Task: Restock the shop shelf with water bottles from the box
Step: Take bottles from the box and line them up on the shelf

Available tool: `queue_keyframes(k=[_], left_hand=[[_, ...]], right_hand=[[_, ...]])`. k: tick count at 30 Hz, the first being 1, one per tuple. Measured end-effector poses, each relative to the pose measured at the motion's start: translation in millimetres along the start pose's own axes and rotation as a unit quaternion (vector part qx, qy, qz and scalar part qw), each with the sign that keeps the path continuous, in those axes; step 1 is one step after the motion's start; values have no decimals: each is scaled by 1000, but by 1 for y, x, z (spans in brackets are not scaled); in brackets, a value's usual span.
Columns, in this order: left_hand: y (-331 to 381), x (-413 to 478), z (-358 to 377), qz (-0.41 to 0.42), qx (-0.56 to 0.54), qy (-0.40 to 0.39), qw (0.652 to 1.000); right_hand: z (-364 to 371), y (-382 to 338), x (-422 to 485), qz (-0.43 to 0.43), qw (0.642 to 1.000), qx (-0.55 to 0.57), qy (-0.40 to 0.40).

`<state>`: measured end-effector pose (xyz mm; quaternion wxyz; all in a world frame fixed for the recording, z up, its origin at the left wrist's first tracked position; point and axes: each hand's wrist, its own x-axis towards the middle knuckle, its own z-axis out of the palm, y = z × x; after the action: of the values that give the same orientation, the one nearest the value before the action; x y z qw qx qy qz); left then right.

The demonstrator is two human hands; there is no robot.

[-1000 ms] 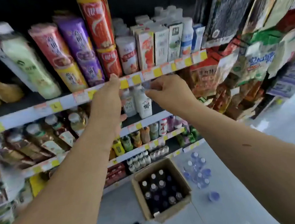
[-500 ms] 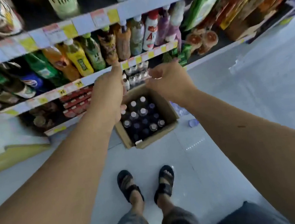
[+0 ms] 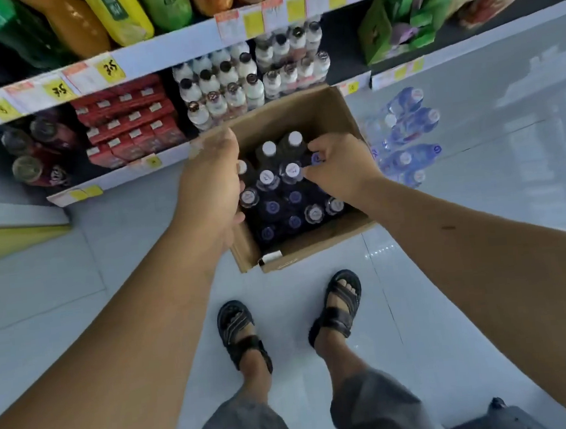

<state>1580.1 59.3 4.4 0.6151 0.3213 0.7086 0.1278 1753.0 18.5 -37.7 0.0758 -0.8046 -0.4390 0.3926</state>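
An open cardboard box stands on the floor in front of the bottom shelf. It holds several dark water bottles with white and blue caps. My left hand hovers palm-down over the box's left wall, fingers apart beside the left row of bottles. My right hand is over the box's right side. Its fingertips are curled around the cap of one water bottle in the far right corner.
The bottom shelf carries white-capped bottles, red cartons and dark round bottles. A wrapped pack of clear water bottles lies on the tiles right of the box. My sandalled feet stand just behind it.
The view has dropped from the upper shelves to the floor. Both hands have come down from shelf height into the box, and the right hand has closed on a bottle cap.
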Motion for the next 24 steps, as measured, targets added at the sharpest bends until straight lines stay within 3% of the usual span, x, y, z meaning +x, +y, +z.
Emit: queue_keyframes(k=[9,15,24], left_hand=[[-63,91,31,-8,-44,11,999],[-93,138,38,0,-59,-5,998],[-79,147,34,27,-65,-30,997]], right_hand=[[106,66,105,-29,995,-73,-56],[152,87,163,-30,992,-115,-38],[163,104,166,-35,996,19,-79]])
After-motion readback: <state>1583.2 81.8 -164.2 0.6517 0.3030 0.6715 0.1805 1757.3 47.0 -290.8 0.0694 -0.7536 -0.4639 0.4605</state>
